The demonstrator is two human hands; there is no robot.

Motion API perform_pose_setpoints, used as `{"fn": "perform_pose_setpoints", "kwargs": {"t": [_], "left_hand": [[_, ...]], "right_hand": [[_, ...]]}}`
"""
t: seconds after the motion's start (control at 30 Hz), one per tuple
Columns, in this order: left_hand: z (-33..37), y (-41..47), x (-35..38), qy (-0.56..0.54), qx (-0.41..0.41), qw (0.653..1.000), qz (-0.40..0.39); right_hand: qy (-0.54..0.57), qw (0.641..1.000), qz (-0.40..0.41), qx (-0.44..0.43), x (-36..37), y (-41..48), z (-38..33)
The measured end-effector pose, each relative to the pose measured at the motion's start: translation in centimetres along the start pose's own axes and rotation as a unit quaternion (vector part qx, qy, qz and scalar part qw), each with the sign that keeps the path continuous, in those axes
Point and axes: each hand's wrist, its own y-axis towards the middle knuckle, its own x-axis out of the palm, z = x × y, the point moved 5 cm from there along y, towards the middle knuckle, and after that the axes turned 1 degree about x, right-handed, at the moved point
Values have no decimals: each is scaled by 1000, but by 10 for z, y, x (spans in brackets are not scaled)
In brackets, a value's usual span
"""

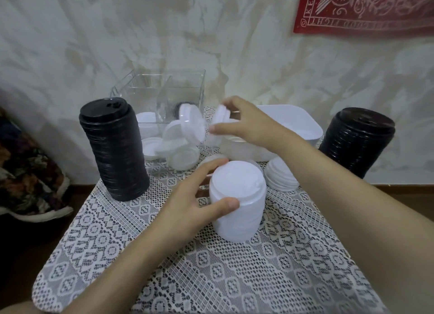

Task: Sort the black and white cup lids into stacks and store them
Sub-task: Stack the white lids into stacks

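I see a small table (pixel 211 278) under a white lace cloth, pushed against a mottled pale wall with a red printed cloth (pixel 364 8) hanging at the upper right. A clear box (pixel 164 95) and a white tub (pixel 303 123) sit along the table's far edge.

The white lid stack (pixel 237 208) stands near the table's middle with its long axis upright, leaning slightly, and its top lid faces up. It is plain matte white, and its sides are ribbed by the nested rims. My left hand (pixel 187 203) grasps it near the top, thumb in front and fingers curled round the back. My right hand (pixel 249 123) pinches a single white lid (pixel 220 116), tipped on edge, above the loose white lids (pixel 180 144) heaped by the far edge.

A tall black lid stack (pixel 115 149) stands at the left edge and another black stack (pixel 354 142) at the far right corner, both upright. A short white stack (pixel 280 175) sits just right of the held one.
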Motion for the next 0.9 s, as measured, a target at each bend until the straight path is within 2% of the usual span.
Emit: {"fn": "perform_pose_setpoints", "kwargs": {"t": [0.1, 0.33, 0.47, 0.53, 0.63, 0.73, 0.9], "left_hand": [[1, 0, 0, -7, 1, 1000, 1], [0, -1, 1, -22, 1, 1000, 8], [0, -1, 2, -35, 4, 999, 15], [0, -2, 3, -38, 6, 999, 17], [1, -1, 6, -49, 11, 999, 20], [2, -1, 8, -50, 20, 998, 16], [-1, -1, 8, -48, 18, 999, 17]], "right_hand": [[70, 997, 38, 10, -21, -22, -5], [-8, 997, 24, 72, -35, -72, 13], [19, 998, 16, 60, -37, -95, 6], [52, 997, -17, 55, -34, -105, -6], [18, 996, -75, 40, -18, -117, -18], [-40, 996, -69, 28, -7, -124, -19], [-28, 997, -61, 27, -7, -131, -12]]}}
